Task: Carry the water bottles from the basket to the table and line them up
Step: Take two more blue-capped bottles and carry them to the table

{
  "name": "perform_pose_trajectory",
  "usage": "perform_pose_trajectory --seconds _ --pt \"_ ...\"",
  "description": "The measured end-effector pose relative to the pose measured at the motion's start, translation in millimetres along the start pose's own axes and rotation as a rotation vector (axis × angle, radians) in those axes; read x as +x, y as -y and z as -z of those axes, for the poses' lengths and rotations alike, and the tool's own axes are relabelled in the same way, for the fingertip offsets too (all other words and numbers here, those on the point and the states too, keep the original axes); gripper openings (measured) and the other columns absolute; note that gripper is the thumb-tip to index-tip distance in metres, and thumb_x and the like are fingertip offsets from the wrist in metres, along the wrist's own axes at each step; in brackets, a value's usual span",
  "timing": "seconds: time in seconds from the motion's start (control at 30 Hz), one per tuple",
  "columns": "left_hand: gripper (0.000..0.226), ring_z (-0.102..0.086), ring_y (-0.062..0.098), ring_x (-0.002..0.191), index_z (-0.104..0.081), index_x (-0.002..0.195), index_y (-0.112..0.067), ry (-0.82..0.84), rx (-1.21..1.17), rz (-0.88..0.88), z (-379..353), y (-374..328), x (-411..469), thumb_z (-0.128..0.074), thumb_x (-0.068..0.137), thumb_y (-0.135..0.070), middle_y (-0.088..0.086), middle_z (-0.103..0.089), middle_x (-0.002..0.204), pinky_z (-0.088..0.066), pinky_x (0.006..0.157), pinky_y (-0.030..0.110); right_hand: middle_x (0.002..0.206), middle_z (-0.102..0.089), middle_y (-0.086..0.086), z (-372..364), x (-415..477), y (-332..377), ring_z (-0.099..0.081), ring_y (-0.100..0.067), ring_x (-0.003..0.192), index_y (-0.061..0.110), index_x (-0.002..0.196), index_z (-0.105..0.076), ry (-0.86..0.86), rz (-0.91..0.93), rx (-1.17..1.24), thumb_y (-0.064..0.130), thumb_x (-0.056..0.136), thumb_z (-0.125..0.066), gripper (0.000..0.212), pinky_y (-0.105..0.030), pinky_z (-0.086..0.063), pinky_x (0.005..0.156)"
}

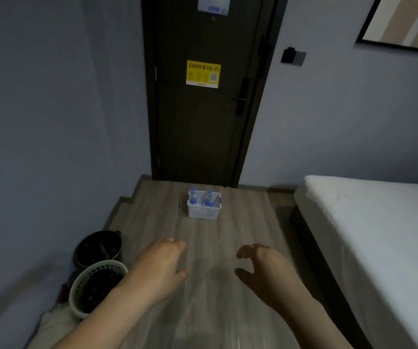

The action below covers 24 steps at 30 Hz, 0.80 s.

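A small white plastic basket (204, 210) stands on the wood floor in front of the dark door. Inside it are clear water bottles with blue caps: one upright at the left (193, 196), one at the right (208, 196), and a third blue cap (210, 204) shows low in front. My left hand (161, 267) and my right hand (261, 267) are stretched forward over the floor, well short of the basket. Both hold nothing, fingers loosely curled and apart. No table is in view.
A dark closed door (198, 109) fills the far end. A bed with a white mattress (369, 227) runs along the right. Two waste bins stand at the left wall, a dark one (98, 246) and a white perforated one (97, 285). Bare floor lies between them.
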<state>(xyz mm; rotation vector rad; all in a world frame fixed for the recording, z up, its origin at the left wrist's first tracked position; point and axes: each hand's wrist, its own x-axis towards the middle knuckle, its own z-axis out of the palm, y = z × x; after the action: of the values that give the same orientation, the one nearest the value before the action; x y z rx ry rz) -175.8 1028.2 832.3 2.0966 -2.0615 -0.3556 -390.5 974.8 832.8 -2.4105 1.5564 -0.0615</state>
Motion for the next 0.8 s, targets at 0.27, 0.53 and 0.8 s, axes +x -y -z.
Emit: perform_pose_trajectory --seconds 0.27,0.53,0.8 --pt "0.036 -0.056 0.016 0.108 -0.056 0.117 -0.021 0.058 -0.015 0.029 -4 29 146 -0.056 0.087 -0.041 -0.001 -0.058 0.116 -0.045 0.093 0.032 0.116 -0.060 0.014 -4 150 -44 -0.057 -0.004 0.103 0.034 0.117 -0.056 0.020 -0.001 0.022 0.044 0.085 -0.061 0.034 -0.021 -0.049 0.089" --pt "0.036 -0.055 0.015 0.106 -0.056 0.115 -0.024 0.067 -0.020 0.057 1 49 284 -0.057 0.085 -0.043 -0.002 -0.059 0.114 -0.044 0.092 0.029 0.112 -0.061 0.013 7 293 -84 -0.058 -0.003 0.098 0.035 0.117 -0.056 0.055 -0.029 0.033 0.043 0.084 -0.062 0.034 -0.021 -0.051 0.085" --pt "0.038 -0.055 0.013 0.106 -0.054 0.118 -0.025 0.114 -0.046 0.039 -5 107 409 -0.056 0.085 -0.043 -0.004 -0.059 0.117 -0.045 0.092 0.028 0.112 -0.061 0.014 -2 420 -94 -0.056 0.000 0.093 0.036 0.115 -0.056 0.095 -0.050 0.035 0.043 0.084 -0.062 0.032 -0.015 -0.046 0.078"
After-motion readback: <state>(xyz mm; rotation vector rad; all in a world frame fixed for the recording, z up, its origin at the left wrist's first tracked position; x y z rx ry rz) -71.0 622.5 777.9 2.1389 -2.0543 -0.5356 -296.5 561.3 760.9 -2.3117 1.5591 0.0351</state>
